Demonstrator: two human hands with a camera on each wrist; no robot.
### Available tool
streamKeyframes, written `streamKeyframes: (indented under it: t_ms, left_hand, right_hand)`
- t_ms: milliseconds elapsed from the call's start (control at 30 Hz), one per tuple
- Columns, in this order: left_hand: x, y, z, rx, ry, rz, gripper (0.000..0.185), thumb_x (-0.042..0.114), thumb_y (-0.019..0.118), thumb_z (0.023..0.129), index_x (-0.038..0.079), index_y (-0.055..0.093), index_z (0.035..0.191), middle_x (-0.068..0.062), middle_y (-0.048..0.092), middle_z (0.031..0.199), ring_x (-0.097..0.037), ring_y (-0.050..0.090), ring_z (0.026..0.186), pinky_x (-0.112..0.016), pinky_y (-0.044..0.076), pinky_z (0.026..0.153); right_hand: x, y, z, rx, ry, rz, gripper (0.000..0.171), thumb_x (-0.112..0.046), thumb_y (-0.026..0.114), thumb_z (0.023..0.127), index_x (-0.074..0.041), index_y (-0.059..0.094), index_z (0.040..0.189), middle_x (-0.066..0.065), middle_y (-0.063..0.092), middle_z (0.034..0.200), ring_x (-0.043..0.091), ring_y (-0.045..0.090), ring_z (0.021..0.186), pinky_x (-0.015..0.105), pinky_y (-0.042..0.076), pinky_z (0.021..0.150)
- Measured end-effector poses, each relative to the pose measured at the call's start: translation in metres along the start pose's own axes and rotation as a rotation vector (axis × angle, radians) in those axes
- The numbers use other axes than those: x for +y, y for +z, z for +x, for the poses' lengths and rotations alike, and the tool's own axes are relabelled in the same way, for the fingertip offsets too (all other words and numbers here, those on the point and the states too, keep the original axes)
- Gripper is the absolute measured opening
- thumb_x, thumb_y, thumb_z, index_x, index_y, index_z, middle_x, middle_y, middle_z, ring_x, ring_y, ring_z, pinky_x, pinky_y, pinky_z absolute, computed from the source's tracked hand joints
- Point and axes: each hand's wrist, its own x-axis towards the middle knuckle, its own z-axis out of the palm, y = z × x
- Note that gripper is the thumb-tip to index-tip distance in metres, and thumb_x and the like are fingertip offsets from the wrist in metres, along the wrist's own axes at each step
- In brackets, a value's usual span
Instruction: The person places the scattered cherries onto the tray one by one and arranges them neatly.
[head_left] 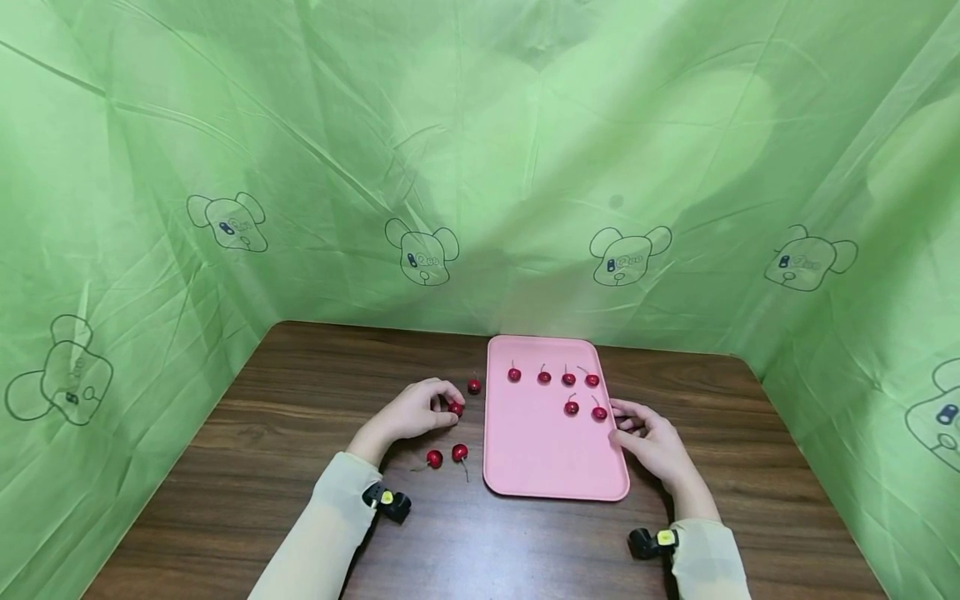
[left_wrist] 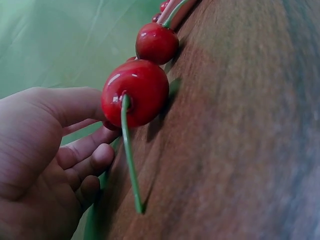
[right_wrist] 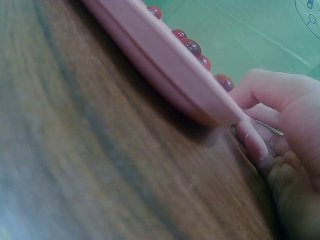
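Observation:
My left hand [head_left: 415, 410] pinches a red cherry [head_left: 456, 409] between thumb and fingers, low over the table just left of a pink tray [head_left: 540, 467]. Two cherries with stems, one [head_left: 434, 458] and another [head_left: 460, 452], lie on the wood nearer me. Another cherry [head_left: 474, 387] sits beyond the hand, beside the tray. In the left wrist view, a loose cherry [left_wrist: 137, 95] with a green stem hides the held one almost wholly. My right hand [head_left: 654, 443] grips the tray's right edge, thumb on the rim. Several cherries stand on the tray's far half, two [head_left: 572, 407] [head_left: 599, 412] in the nearer row.
The brown wooden table [head_left: 300, 500] carries everything. Green cloth [head_left: 480, 150] with mouse-face outlines hangs behind the table and at both sides. A small black camera is strapped to each wrist, one on the left [head_left: 387, 501] and one on the right [head_left: 651, 542].

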Motion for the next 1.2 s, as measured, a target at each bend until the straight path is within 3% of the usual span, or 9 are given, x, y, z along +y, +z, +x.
streamKeyframes:
  t_ms: [467, 1200]
  left_hand:
    - [0.0033, 0.0006, 0.0001, 0.017, -0.047, -0.048, 0.017, 0.013, 0.086, 0.093, 0.017, 0.076, 0.108, 0.008, 0.068, 0.088, -0.013, 0.062, 0.080, -0.030, 0.052, 0.072]
    - [-0.0018, -0.0007, 0.0000, 0.008, -0.016, -0.105, 0.017, 0.015, 0.082, 0.098, 0.017, 0.074, 0.113, 0.004, 0.069, 0.097, -0.014, 0.061, 0.080, -0.031, 0.051, 0.071]
  right_hand:
    - [0.0000, 0.0003, -0.0002, -0.002, 0.004, 0.000, 0.055, -0.010, 0.082, 0.095, -0.006, 0.067, 0.147, 0.014, 0.074, 0.129, 0.018, 0.063, 0.104, 0.023, 0.050, 0.084]
    - [-0.0003, 0.0008, -0.0003, -0.003, 0.000, -0.004, 0.055, -0.010, 0.082, 0.095, -0.006, 0.067, 0.147, 0.014, 0.074, 0.128, 0.016, 0.063, 0.103, 0.022, 0.050, 0.083]
